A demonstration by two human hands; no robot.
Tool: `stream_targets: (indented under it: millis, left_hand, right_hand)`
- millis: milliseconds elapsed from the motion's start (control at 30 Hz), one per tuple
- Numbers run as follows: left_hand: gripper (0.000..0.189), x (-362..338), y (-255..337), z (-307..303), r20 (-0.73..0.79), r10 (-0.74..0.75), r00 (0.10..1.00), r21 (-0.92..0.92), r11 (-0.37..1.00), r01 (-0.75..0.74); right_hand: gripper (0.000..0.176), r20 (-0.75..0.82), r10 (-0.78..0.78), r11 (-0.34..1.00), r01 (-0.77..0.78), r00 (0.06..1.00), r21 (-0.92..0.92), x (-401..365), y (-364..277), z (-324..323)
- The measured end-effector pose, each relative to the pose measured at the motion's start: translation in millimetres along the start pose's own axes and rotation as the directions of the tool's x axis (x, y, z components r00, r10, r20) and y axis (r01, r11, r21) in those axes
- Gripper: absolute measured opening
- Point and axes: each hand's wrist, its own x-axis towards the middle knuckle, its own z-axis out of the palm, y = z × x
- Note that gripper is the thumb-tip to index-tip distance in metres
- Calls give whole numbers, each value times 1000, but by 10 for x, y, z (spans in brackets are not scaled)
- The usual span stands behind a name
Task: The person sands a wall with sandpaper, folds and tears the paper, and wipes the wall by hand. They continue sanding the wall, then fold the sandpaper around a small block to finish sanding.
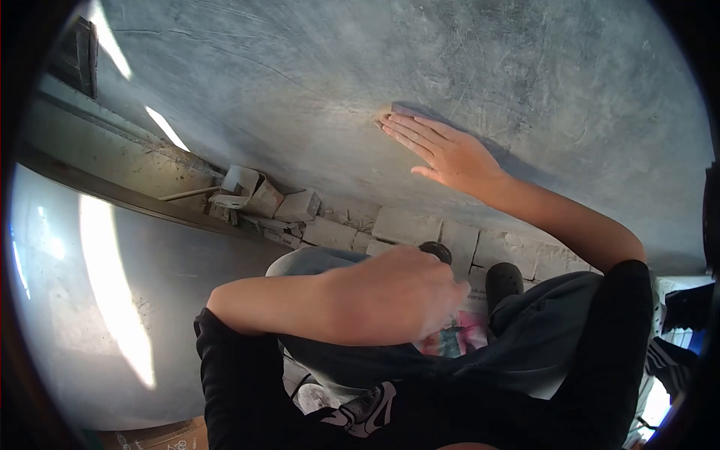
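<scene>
My right hand (442, 150) lies flat against a grey plastered wall (525, 67), fingers straight and together. They press a small flat block (401, 111) onto the plaster, and only the block's edge shows past the fingertips. My left hand (401, 296) is curled and blurred in front of my knees, its forearm crossing the view from the left. Just below its fingers is a pink and teal printed sheet (454, 336). Whether the hand grips it is hidden.
Broken grey bricks and rubble (277, 202) lie along the foot of the wall. My black shoes (504, 281) stand on pale blocks (409, 225) there. Sunlight streaks the smooth grey floor (112, 300) at left. Cardboard (161, 435) sits at the bottom left, clothing (675, 337) at the right edge.
</scene>
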Motion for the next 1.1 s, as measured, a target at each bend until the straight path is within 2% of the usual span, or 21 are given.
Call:
stream_targets:
  millis: [33,67,133,167,233,267,333,367,433,467,500,533,567,633,700,833,867,900,933,1000,1100]
  left_hand:
    - [21,64,6,76,-1,7,1000,-6,1000,-7]
    - [21,129,11,143,-22,15,1000,77,997,-13]
    - [21,184,25,232,-47,28,998,171,985,-20]
    - [21,192,32,273,-34,20,999,204,979,-13]
    - [22,233,15,327,-7,10,1000,223,975,-8]
    - [22,261,9,342,42,11,999,196,980,-19]
    - [22,297,-30,355,99,26,995,162,986,-42]
    - [23,320,-101,342,107,68,992,88,993,-78]
    - [24,343,-220,283,112,125,986,19,992,-128]
    - [26,336,-279,239,113,69,991,33,997,-73]
    - [27,323,-325,213,112,10,994,47,999,-15]
    - [27,306,-362,212,112,19,994,51,998,-25]
    - [28,297,-401,209,54,15,998,85,996,-20]
    - [30,293,-414,212,-11,20,1000,110,994,-18]
    - [30,294,-399,196,147,41,988,28,999,-46]
    - [31,315,-395,234,193,77,978,-1,997,-78]
    - [32,311,-402,244,147,65,987,27,997,-70]
    - [33,319,-405,247,101,65,993,57,996,-71]
    - [33,326,-397,246,101,97,990,64,992,-104]
    - [36,302,-388,249,46,96,994,114,988,-100]
    - [40,375,-430,317,97,173,980,97,978,-183]
  right_hand:
    - [84,49,0,1000,0,999,-1,-3,-7,-10]
    - [84,57,-5,1000,5,998,-6,-84,-84,73]
    - [84,270,-189,939,255,944,-232,-230,-252,222]
    - [84,271,-188,939,254,944,-233,-234,-235,258]
    - [86,159,-82,996,74,984,56,-247,-184,279]
    - [86,163,-81,995,71,983,66,-179,-117,204]
    - [88,1,49,998,-49,999,-41,-32,-13,85]
    - [88,13,55,998,-54,998,-41,-43,-49,96]
    - [88,164,-42,954,88,986,-287,-105,-167,167]
    - [88,174,-38,952,89,984,-294,-167,-226,226]
    - [87,243,-112,882,209,963,-422,-245,-294,297]
    - [86,321,-172,784,327,931,-528,-305,-349,364]
    - [86,326,-169,780,329,930,-532,-335,-367,431]
    - [85,260,-152,951,213,954,-223,-383,-404,471]
    - [83,255,-155,955,211,955,-208,-406,-394,428]
    - [84,233,-144,979,172,962,-106,-393,-384,384]
    - [84,243,-140,979,170,960,-108,-391,-394,405]
    - [80,207,-112,986,84,972,142,-396,-405,438]
    - [76,186,-69,927,-6,980,376,-435,-403,486]
    - [67,119,96,581,-153,988,799,-507,-431,599]
    - [50,250,203,252,-297,947,921,-574,-377,422]
